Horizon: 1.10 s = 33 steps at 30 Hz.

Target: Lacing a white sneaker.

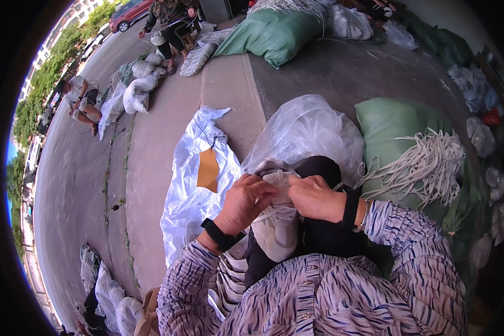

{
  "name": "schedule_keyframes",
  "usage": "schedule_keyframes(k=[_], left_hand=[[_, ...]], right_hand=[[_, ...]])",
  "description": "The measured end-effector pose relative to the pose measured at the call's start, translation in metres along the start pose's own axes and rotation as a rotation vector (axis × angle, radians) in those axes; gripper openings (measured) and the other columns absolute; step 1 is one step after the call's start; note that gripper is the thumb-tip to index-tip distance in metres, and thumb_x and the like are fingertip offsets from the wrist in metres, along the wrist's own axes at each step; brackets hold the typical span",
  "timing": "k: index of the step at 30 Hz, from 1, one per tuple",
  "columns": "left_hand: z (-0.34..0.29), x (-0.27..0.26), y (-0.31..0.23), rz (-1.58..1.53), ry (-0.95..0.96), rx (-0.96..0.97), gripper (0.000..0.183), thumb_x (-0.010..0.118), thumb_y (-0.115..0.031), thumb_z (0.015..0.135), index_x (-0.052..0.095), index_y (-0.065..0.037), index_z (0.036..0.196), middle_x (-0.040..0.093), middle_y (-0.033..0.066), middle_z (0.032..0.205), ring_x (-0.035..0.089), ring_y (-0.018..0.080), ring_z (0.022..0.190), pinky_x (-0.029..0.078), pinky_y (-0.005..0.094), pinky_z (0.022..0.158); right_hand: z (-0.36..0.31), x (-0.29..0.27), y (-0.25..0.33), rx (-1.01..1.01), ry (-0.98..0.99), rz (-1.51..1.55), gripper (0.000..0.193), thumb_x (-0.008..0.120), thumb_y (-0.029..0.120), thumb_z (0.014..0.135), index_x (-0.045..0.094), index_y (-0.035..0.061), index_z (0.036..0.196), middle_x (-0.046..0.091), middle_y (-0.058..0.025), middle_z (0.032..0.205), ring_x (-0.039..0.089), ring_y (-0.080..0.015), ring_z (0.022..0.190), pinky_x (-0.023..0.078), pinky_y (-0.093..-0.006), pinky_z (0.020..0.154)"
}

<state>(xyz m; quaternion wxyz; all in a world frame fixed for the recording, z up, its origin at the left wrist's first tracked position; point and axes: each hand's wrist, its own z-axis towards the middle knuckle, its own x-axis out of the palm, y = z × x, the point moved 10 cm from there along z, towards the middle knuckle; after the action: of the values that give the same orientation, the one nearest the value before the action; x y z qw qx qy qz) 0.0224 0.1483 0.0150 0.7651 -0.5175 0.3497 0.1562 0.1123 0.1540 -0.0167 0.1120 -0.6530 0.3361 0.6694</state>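
A pale beige and white sneaker (275, 235) rests on my lap, toe toward me, its tongue and opening pointing away. My left hand (245, 200) is at the left side of the lacing area, fingers bent in a pinch; what lies between the tips is too small to tell. From the right, my right hand (315, 197) grips the shoe beside its tongue (278, 179), fingers closed and partly hidden. White lace strands cross the shoe below my fingers. Under my left forearm stands a row of similar pale shoe pieces (231, 280).
A heap of white shoelaces (431, 168) lies on a green sack (400, 120) to my right. Ahead is a clear plastic bag (311, 126); left, a white woven sack (187, 196) with a tan patch. Two people (173, 28) (78, 101) sit farther off among bags.
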Motion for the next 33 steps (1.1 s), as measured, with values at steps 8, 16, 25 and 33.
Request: schedule_keyframes(k=[8, 16, 25, 33], left_hand=[[0.006, 0.004, -0.002, 0.299, 0.056, 0.018, 0.009, 0.068, -0.018, 0.074, 0.064, -0.013, 0.08, 0.057, 0.0057, 0.08, 0.058, 0.0272, 0.08, 0.05, 0.0372, 0.067], [0.009, 0.02, 0.0, 0.515, 0.133, -0.087, 0.011, 0.065, -0.021, 0.075, 0.062, -0.01, 0.078, 0.057, 0.0057, 0.083, 0.054, 0.0269, 0.09, 0.047, 0.038, 0.076], [0.003, 0.025, -0.018, 0.425, -0.089, -0.014, 0.013, 0.067, -0.018, 0.072, 0.065, -0.013, 0.084, 0.059, 0.0028, 0.083, 0.051, 0.0255, 0.097, 0.039, 0.0379, 0.088], [0.0, 0.024, -0.019, 0.392, -0.203, -0.145, 0.03, 0.065, -0.003, 0.071, 0.062, -0.013, 0.099, 0.063, 0.0028, 0.089, 0.053, 0.0282, 0.1, 0.042, 0.0378, 0.086]], right_hand=[[-0.003, -0.033, -0.081, 0.172, -0.555, 1.435, 0.015, 0.053, 0.017, 0.092, 0.06, 0.006, 0.086, 0.061, -0.0034, 0.083, 0.058, -0.0112, 0.078, 0.046, -0.0246, 0.071], [-0.006, 0.002, -0.072, 0.244, -0.45, 1.315, 0.012, 0.051, 0.009, 0.091, 0.058, 0.0014, 0.097, 0.059, -0.0016, 0.07, 0.056, -0.0065, 0.059, 0.043, -0.018, 0.049], [-0.011, 0.009, -0.083, 0.263, -0.41, 1.564, 0.021, 0.051, 0.011, 0.09, 0.06, -0.0015, 0.104, 0.064, -0.0047, 0.077, 0.056, -0.0059, 0.059, 0.043, -0.0158, 0.048], [-0.012, 0.008, -0.083, 0.238, -0.444, 1.595, 0.022, 0.05, 0.013, 0.092, 0.061, -0.0007, 0.105, 0.063, -0.0055, 0.076, 0.057, -0.0065, 0.06, 0.042, -0.0156, 0.046]])
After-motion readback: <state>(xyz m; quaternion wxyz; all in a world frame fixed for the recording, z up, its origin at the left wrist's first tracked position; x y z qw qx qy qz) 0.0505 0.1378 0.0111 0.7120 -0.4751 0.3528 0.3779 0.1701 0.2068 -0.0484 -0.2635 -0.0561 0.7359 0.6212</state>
